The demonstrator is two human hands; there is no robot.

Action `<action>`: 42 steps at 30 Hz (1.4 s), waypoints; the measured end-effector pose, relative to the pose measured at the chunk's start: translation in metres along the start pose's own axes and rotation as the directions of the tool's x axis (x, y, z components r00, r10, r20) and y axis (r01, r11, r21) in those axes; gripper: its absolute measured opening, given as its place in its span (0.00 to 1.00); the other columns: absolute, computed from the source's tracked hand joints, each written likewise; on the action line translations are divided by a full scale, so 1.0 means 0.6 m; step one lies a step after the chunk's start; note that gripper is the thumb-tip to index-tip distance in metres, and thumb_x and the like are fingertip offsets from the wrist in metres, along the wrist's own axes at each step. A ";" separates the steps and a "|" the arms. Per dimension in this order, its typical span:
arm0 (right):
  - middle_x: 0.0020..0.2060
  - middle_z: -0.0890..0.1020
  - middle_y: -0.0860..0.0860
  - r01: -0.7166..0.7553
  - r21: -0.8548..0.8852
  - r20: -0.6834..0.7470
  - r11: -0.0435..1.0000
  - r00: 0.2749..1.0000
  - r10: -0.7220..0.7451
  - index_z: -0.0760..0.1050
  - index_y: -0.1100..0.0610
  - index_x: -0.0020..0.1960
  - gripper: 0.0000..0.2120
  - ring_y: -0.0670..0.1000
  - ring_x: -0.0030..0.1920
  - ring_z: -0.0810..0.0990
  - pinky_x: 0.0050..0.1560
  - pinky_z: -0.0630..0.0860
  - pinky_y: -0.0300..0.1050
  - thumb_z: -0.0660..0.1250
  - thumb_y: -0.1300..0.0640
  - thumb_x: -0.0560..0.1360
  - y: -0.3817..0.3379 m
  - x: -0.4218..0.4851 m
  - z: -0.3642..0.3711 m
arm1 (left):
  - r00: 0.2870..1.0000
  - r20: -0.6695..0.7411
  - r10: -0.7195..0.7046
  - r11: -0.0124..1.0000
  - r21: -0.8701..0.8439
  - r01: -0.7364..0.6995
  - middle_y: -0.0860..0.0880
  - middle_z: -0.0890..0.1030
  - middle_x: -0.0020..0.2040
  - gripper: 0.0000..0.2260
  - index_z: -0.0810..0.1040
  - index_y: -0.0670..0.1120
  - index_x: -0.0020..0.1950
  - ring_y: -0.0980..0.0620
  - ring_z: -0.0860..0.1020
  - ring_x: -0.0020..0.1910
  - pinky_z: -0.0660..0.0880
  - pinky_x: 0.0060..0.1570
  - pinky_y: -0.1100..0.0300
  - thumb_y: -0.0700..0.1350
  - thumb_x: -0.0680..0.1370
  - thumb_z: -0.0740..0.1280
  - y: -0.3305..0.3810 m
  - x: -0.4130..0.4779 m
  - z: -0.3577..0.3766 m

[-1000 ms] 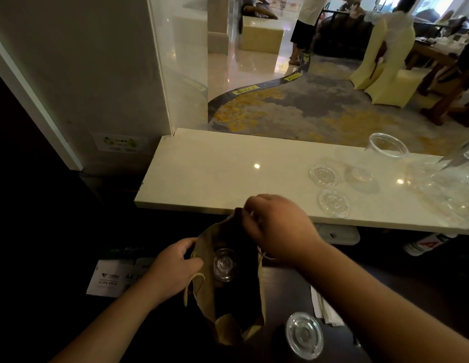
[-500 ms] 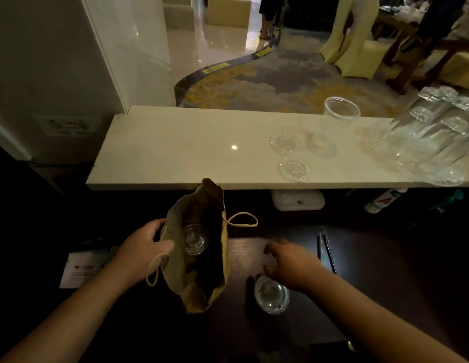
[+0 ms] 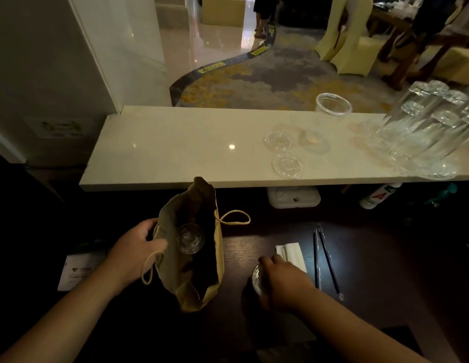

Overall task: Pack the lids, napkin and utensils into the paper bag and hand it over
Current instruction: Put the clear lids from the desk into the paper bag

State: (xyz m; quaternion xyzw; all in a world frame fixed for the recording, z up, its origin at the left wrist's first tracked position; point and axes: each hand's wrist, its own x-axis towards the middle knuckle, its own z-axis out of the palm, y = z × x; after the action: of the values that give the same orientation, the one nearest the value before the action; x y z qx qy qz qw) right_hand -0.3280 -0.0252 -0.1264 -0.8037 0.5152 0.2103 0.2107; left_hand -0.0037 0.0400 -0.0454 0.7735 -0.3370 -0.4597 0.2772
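A brown paper bag (image 3: 191, 279) stands open on the dark table, with one clear plastic lid (image 3: 191, 238) inside it. My left hand (image 3: 135, 251) grips the bag's left edge and holds it open. My right hand (image 3: 283, 282) is closed around a second clear lid (image 3: 257, 280) lying on the table to the right of the bag. A folded white napkin (image 3: 291, 254) lies just beyond that hand. Two thin black utensils (image 3: 323, 258) lie to the napkin's right.
A pale stone counter (image 3: 175, 148) runs above the table. On it are two more clear lids (image 3: 288, 165), a clear plastic cup (image 3: 325, 121) and several upturned glasses (image 3: 427, 132). A white card (image 3: 76, 273) lies at the left. People and chairs are far behind.
My right hand left the bag's mouth, moved down and right to the lid on the table and closed on it. The napkin has come into view. My left hand kept hold of the bag.
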 end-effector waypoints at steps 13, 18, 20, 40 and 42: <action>0.70 0.70 0.48 0.034 -0.028 -0.290 0.999 0.956 -0.041 0.59 0.45 0.75 0.45 0.55 0.61 0.78 0.57 0.80 0.54 0.76 0.36 0.65 -0.079 -0.051 -0.362 | 0.999 0.012 0.040 0.999 0.028 -0.041 0.51 0.86 0.50 0.19 0.79 0.54 0.66 0.52 0.84 0.48 0.81 0.44 0.56 0.40 0.77 0.70 0.013 -0.009 -0.011; 0.69 0.72 0.47 0.160 -0.072 -0.343 0.984 0.923 -0.175 0.61 0.44 0.76 0.45 0.54 0.62 0.77 0.58 0.78 0.51 0.77 0.35 0.65 -0.162 -0.078 -0.442 | 0.998 0.034 0.046 0.999 0.024 -0.047 0.52 0.85 0.50 0.18 0.76 0.57 0.63 0.55 0.83 0.46 0.79 0.41 0.61 0.41 0.77 0.70 0.011 -0.004 -0.014; 0.68 0.73 0.47 0.239 -0.094 -0.329 0.967 0.909 -0.256 0.62 0.44 0.76 0.45 0.53 0.61 0.77 0.59 0.78 0.49 0.77 0.35 0.65 -0.200 -0.084 -0.451 | 0.998 0.042 0.049 0.999 0.023 -0.050 0.52 0.86 0.50 0.18 0.76 0.58 0.64 0.55 0.83 0.47 0.79 0.40 0.61 0.41 0.77 0.70 0.011 -0.002 -0.016; 0.67 0.74 0.58 0.376 -0.361 0.317 0.853 0.910 -0.267 0.61 0.57 0.78 0.42 0.62 0.66 0.74 0.63 0.75 0.62 0.77 0.46 0.72 -0.326 0.079 -0.216 | 0.994 0.105 0.035 0.998 -0.055 -0.030 0.48 0.85 0.51 0.18 0.76 0.57 0.64 0.47 0.86 0.45 0.86 0.41 0.51 0.40 0.78 0.70 0.002 0.023 -0.027; 0.69 0.73 0.59 0.356 -0.321 0.335 0.878 0.910 -0.247 0.62 0.57 0.78 0.40 0.63 0.67 0.74 0.64 0.74 0.63 0.78 0.50 0.72 -0.325 0.091 -0.197 | 0.994 0.107 0.027 0.998 -0.062 -0.021 0.47 0.85 0.51 0.19 0.76 0.56 0.65 0.45 0.87 0.45 0.86 0.41 0.49 0.40 0.77 0.71 0.003 0.022 -0.027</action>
State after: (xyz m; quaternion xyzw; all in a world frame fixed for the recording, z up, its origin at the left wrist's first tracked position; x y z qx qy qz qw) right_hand -0.1140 -0.0571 -0.0356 -0.8613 0.2970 0.3819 0.1552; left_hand 0.0150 0.0305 -0.0438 0.7347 -0.3467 -0.5073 0.2874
